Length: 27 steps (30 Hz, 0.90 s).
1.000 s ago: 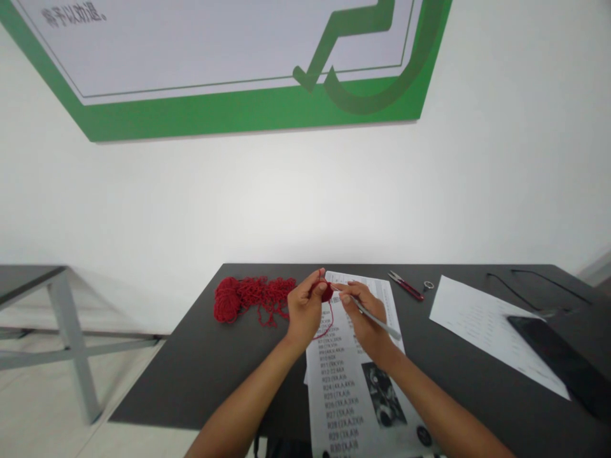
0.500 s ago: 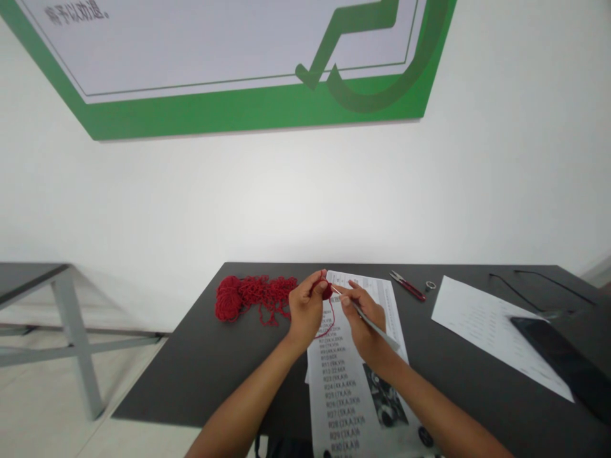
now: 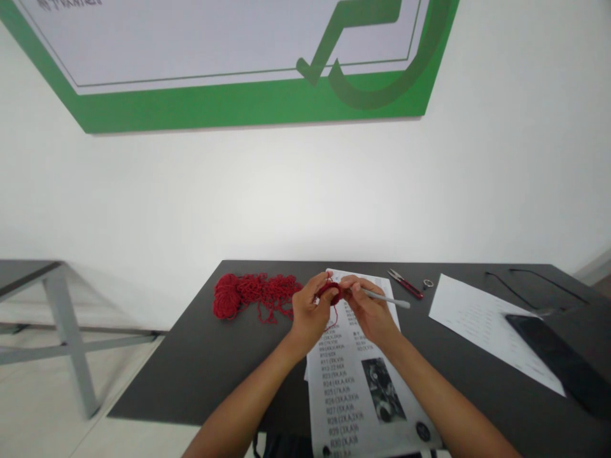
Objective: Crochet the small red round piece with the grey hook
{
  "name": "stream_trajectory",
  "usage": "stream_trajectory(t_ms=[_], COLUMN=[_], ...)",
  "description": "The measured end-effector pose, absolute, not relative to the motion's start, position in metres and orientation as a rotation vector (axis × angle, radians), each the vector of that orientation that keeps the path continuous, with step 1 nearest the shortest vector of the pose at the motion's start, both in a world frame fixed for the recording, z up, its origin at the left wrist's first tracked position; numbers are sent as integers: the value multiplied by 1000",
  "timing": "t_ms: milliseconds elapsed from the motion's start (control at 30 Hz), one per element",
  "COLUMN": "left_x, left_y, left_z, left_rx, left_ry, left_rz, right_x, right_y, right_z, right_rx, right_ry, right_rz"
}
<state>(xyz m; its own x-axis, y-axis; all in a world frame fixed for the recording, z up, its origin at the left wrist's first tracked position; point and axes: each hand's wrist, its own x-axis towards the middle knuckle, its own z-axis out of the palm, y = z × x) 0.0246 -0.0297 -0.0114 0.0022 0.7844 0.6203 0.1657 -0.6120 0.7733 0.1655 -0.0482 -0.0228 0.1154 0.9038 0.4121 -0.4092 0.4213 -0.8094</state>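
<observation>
Pinched in my left hand (image 3: 310, 312) is a small round piece of red crochet (image 3: 329, 293), with a strand of yarn looping below it. My right hand (image 3: 370, 308) grips a grey-handled crochet hook (image 3: 387, 299), whose tip end is at the piece's right edge, hidden by the fingers. Both hands are close together above a printed pattern sheet (image 3: 338, 394). Left of them lies a red yarn ball (image 3: 227, 297) with a loose tangle of yarn (image 3: 270, 292) running toward my left hand.
Red-handled snips (image 3: 405, 284) and a small metal ring (image 3: 428, 284) lie to the right on the dark table (image 3: 191, 375). Beyond them are a white paper (image 3: 487, 324), a black phone (image 3: 554, 350) and eyeglasses (image 3: 513, 289). Another table (image 3: 28, 273) stands at the left.
My right hand has turned, so the hook now lies nearly level instead of slanting down to the right. More of the red piece shows. The view has shifted slightly.
</observation>
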Motion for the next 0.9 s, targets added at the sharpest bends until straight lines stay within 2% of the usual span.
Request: stream_trajectory(t_ms=[200, 300, 500, 600, 900], left_x=[24, 31, 34, 26, 22], left_y=[-31, -32, -28, -22, -23], left_z=[-18, -20, -14, -8, -6], left_rx=[1931, 1606, 1042, 1021, 1070], left_ry=[958, 904, 600, 591, 479], left_rz=[1654, 1563, 1361, 1330, 1387], right_x=[167, 163, 165, 166, 169], right_y=[-53, -53, -59, -63, -65], right_z=[-23, -33, -34, -21, -11], right_rx=[-845, -1020, -885, -804, -690], right_ry=[-1437, -1423, -1548, -1598, -1516], right_rz=[521, 303, 161, 165, 474])
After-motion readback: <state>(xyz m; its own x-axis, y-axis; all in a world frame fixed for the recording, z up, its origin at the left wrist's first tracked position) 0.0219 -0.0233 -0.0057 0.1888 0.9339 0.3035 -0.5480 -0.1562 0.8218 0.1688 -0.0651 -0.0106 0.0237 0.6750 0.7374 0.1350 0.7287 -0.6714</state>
